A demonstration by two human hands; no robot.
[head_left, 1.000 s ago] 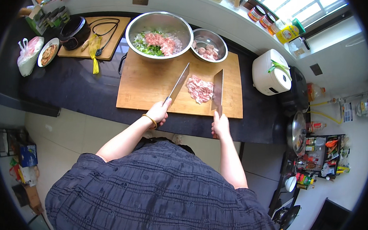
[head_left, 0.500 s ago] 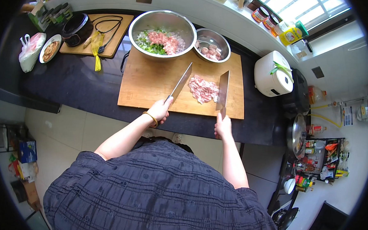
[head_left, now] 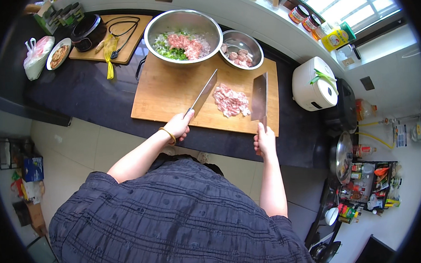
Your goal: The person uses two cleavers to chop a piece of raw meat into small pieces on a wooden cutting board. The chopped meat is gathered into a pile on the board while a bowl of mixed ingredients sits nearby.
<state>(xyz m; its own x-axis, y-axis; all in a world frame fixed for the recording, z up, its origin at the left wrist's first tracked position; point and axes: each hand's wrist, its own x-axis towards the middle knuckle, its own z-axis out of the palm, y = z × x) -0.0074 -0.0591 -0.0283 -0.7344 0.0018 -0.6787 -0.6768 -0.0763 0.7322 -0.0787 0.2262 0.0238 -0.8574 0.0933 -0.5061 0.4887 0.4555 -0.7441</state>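
Observation:
My left hand point(head_left: 177, 126) is closed round the handle of a cleaver point(head_left: 204, 95), whose blade slants up and away over the wooden cutting board point(head_left: 157, 96). In my right hand point(head_left: 266, 139) a second cleaver point(head_left: 259, 96) is gripped, its broad blade pointing away from me. Between the two blades lies a flat heap of minced meat point(head_left: 231, 101). The right blade stands just beside the heap's right edge; the left one is a little apart from it. Behind sit a large steel bowl point(head_left: 218, 37) with chopped greens and minced meat, and a smaller steel bowl point(head_left: 260, 59) with meat chunks.
A white rice cooker point(head_left: 307, 89) with green onion on its lid stands right of the board. Far left on the dark counter point(head_left: 96, 96) are a black pot point(head_left: 88, 36), a plate of food point(head_left: 58, 54) and a plastic bag point(head_left: 37, 59). Jars point(head_left: 299, 14) line the windowsill.
My right hand has moved right and slightly nearer to me, taking its cleaver away from the meat heap. My left hand and its cleaver have shifted slightly left.

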